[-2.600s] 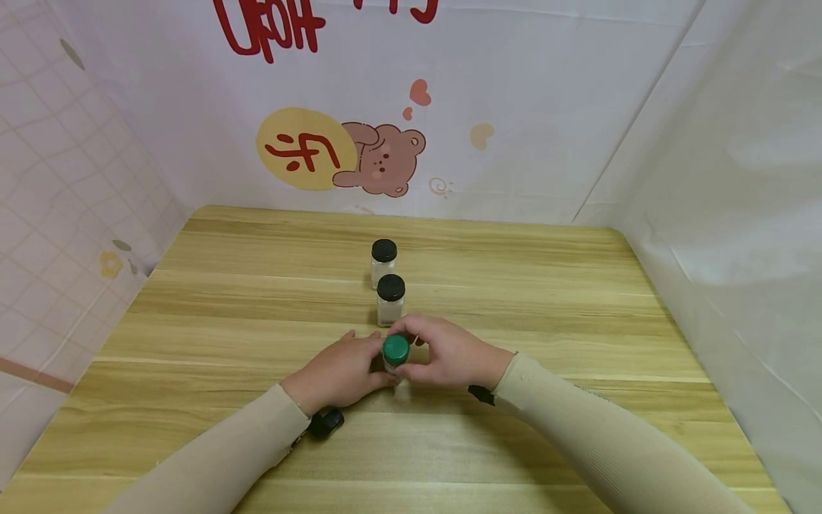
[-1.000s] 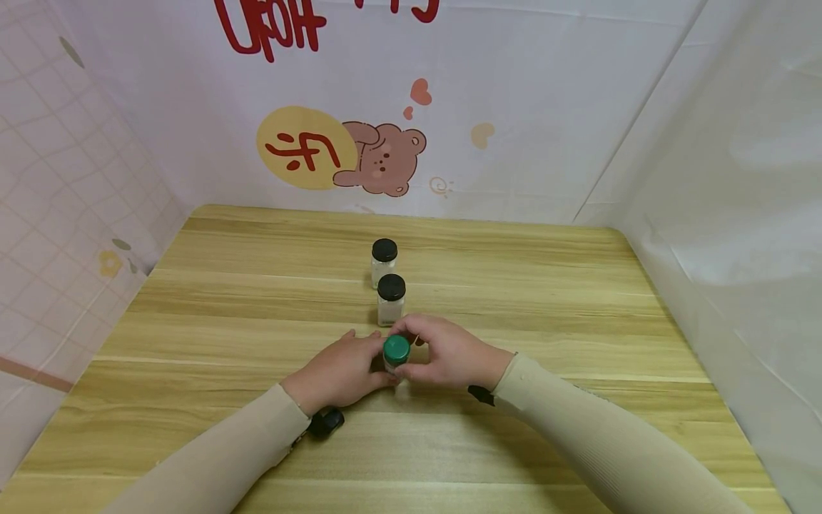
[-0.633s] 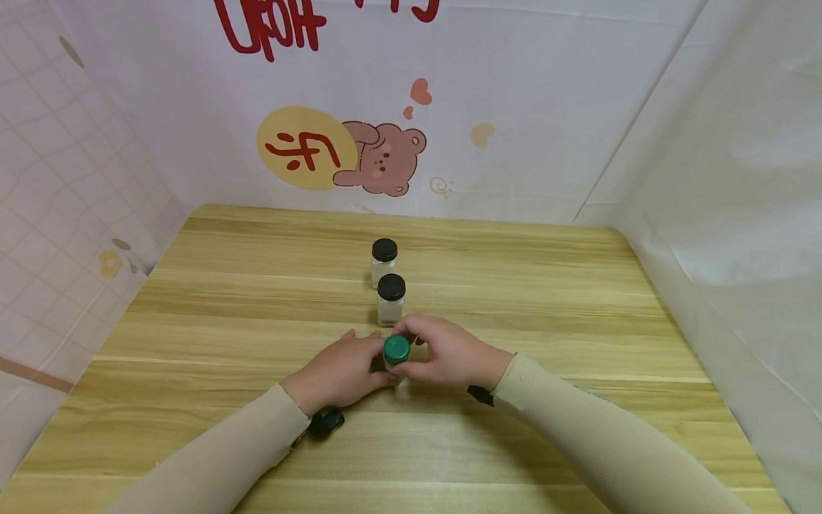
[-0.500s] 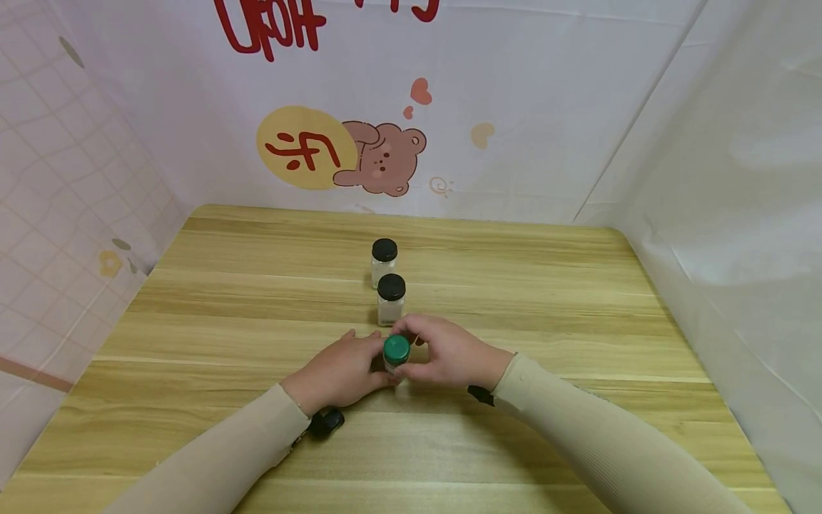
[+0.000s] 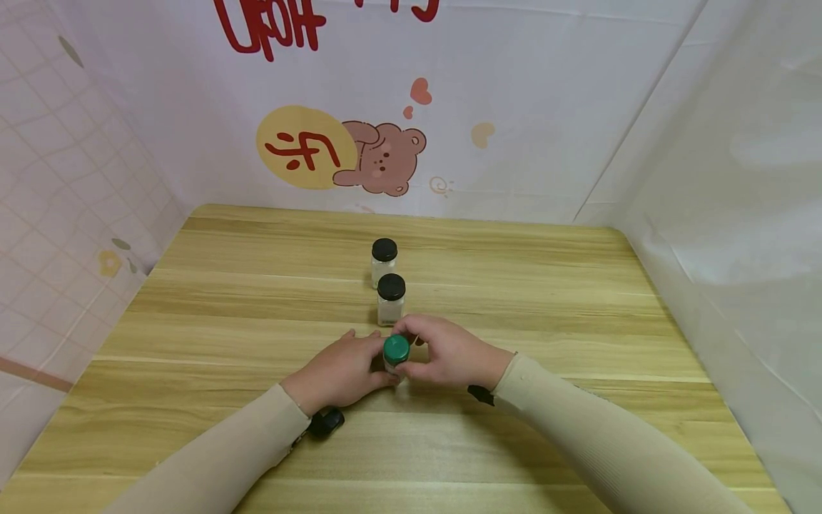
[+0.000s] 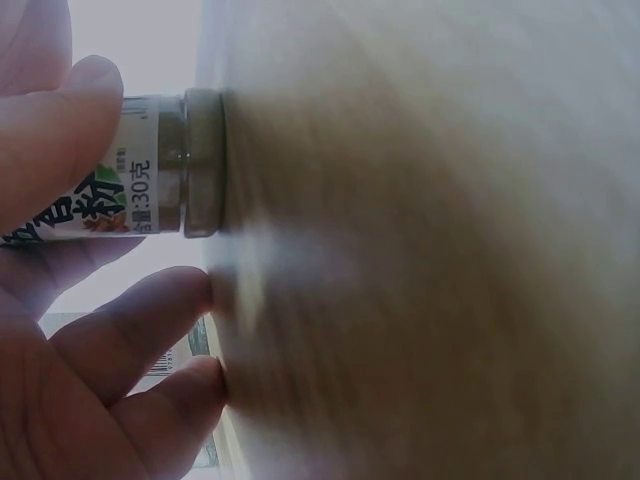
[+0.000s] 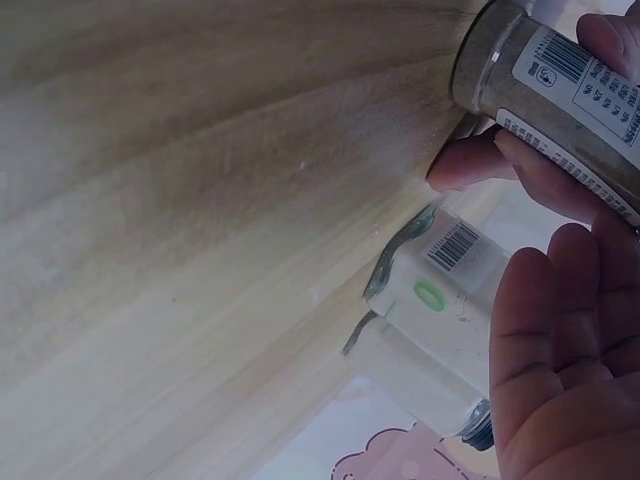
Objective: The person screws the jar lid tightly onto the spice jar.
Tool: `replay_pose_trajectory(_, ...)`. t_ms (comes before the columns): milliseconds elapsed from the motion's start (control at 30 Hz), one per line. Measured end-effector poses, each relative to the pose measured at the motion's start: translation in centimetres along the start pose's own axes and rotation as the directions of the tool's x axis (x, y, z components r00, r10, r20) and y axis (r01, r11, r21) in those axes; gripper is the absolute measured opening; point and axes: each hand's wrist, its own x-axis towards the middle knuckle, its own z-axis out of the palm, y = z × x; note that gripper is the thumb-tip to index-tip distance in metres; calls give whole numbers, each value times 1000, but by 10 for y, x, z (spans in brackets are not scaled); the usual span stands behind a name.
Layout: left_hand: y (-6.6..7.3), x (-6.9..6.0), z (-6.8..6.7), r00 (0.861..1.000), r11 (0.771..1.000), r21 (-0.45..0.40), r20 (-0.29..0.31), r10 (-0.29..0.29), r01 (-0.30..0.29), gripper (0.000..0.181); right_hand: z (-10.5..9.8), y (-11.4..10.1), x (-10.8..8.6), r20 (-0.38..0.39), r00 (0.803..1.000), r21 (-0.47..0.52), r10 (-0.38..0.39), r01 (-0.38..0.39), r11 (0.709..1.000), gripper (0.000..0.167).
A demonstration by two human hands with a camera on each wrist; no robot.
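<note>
A small spice jar (image 5: 396, 350) with a green lid stands upright at mid-table, between both hands. Brownish powder fills it, and a label with Chinese print wraps its side in the left wrist view. My left hand (image 5: 337, 370) holds the jar low from the left, its thumb across the label. From the right, my right hand (image 5: 452, 353) pinches it near the lid with thumb and forefinger. The jar's base (image 6: 205, 163) appears to rest on the tabletop. Just beyond the hands stands a clear jar (image 5: 390, 308) with a black lid.
Behind that one is a second black-lidded clear jar (image 5: 383, 270), close in line with it. The wooden table (image 5: 546, 285) is bounded by a printed cloth backdrop (image 5: 514, 86) at the back and by white cloth at the sides.
</note>
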Motion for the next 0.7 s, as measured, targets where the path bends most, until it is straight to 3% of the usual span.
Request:
replay_pose_trajectory(200, 0, 0, 0, 1000, 1000, 8, -1, 0, 0, 51, 0, 2, 0, 4, 1000, -8, -11, 12, 1000, 36)
replay_pose_trajectory(367, 0, -1, -1, 1000, 1000, 1, 8, -7, 7, 53, 1, 1, 0, 3, 1000, -1, -18, 18, 1000, 30)
replay_pose_trajectory(533, 0, 0, 0, 1000, 1000, 1, 16, -8, 8, 47, 1, 1, 0, 0, 1000, -1, 1, -1, 1000, 28)
replay_pose_trajectory(700, 0, 1, 0, 1000, 1000, 9, 8, 2, -2, 40, 0, 0, 0, 3, 1000, 0, 8, -8, 1000, 36)
